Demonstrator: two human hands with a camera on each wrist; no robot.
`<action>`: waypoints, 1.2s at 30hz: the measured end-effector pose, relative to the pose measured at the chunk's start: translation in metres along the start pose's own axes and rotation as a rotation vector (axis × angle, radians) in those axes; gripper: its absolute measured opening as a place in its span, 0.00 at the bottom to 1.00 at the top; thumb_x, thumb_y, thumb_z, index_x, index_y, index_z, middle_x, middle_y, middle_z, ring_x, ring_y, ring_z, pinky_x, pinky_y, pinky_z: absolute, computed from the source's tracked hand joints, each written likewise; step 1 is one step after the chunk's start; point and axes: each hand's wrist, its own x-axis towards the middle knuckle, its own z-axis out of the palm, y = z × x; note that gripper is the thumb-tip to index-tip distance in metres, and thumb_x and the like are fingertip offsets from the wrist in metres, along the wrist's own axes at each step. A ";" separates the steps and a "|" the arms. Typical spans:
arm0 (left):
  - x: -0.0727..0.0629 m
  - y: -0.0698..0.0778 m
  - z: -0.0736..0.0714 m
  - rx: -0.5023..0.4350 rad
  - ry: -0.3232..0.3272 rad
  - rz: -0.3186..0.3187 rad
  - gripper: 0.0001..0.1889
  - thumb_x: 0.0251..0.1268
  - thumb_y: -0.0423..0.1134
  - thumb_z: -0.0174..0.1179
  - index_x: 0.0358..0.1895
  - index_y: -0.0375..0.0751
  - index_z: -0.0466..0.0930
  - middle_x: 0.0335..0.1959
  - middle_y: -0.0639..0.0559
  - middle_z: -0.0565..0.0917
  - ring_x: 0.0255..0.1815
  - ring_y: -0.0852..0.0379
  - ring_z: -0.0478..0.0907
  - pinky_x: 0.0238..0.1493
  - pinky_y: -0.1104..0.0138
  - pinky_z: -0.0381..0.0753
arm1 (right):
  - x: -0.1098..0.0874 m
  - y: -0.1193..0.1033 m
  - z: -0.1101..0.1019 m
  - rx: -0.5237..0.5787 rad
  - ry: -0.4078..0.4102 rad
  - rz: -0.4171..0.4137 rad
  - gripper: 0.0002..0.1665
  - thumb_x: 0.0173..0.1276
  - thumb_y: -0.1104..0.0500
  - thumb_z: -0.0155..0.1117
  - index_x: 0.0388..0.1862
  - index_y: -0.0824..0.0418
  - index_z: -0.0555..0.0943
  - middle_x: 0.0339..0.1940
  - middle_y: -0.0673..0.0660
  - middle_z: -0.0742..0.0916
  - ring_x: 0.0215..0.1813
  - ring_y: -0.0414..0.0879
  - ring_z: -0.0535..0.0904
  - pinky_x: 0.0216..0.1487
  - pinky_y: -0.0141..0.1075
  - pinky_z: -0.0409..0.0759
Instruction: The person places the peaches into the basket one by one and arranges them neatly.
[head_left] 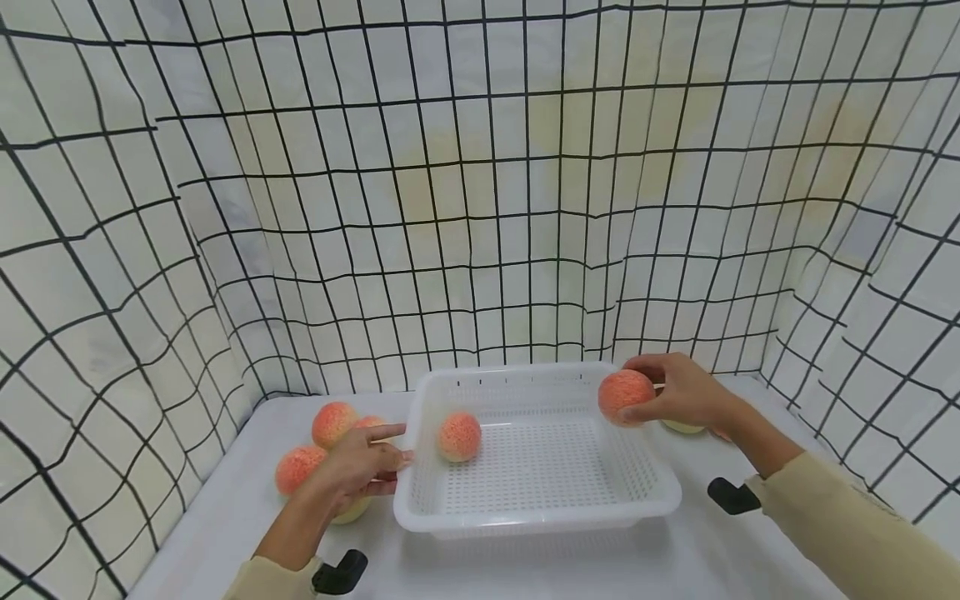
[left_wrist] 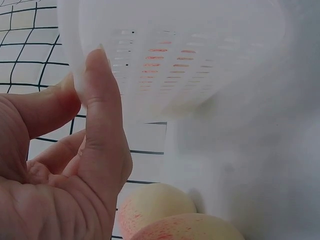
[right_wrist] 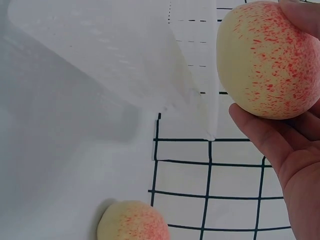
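A white plastic basket with slotted walls stands in the middle of the table. My left hand holds its left rim, and in the left wrist view the thumb and a finger sit at the basket's edge. One peach lies inside, toward the left; its red shows through the slots in the left wrist view. My right hand grips another peach over the basket's right rim. Thumb and fingers are on opposite sides of this peach in the right wrist view.
Several peaches lie on the white table left of the basket, partly behind my left hand. To the right, more peaches show partly beneath my right arm. Black-gridded white walls enclose the back and sides.
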 end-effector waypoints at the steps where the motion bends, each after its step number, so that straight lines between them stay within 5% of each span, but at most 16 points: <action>1: 0.000 0.000 0.000 0.001 -0.001 0.001 0.35 0.68 0.33 0.68 0.77 0.34 0.67 0.41 0.44 0.91 0.33 0.55 0.87 0.34 0.64 0.89 | 0.001 -0.001 0.001 -0.004 -0.002 -0.006 0.36 0.54 0.45 0.84 0.60 0.55 0.82 0.51 0.54 0.89 0.51 0.50 0.82 0.47 0.37 0.85; 10: 0.000 0.001 0.000 0.009 0.009 0.000 0.35 0.68 0.34 0.69 0.76 0.34 0.68 0.41 0.44 0.91 0.32 0.55 0.86 0.34 0.64 0.89 | 0.014 -0.005 0.008 -0.037 -0.025 -0.110 0.40 0.54 0.47 0.84 0.63 0.60 0.81 0.52 0.55 0.90 0.50 0.48 0.84 0.46 0.36 0.87; 23: -0.001 0.001 0.004 0.010 0.017 0.007 0.35 0.68 0.34 0.69 0.76 0.34 0.69 0.38 0.45 0.91 0.32 0.54 0.87 0.34 0.63 0.90 | 0.030 -0.016 0.028 -0.023 -0.063 -0.168 0.31 0.52 0.50 0.84 0.54 0.56 0.84 0.45 0.52 0.90 0.44 0.47 0.84 0.43 0.37 0.87; 36: -0.001 -0.001 0.002 0.008 0.027 0.004 0.34 0.68 0.34 0.69 0.76 0.35 0.69 0.40 0.44 0.91 0.31 0.54 0.86 0.33 0.63 0.89 | 0.049 -0.031 0.041 -0.048 -0.105 -0.196 0.36 0.53 0.49 0.83 0.58 0.61 0.82 0.47 0.53 0.89 0.46 0.46 0.83 0.43 0.37 0.86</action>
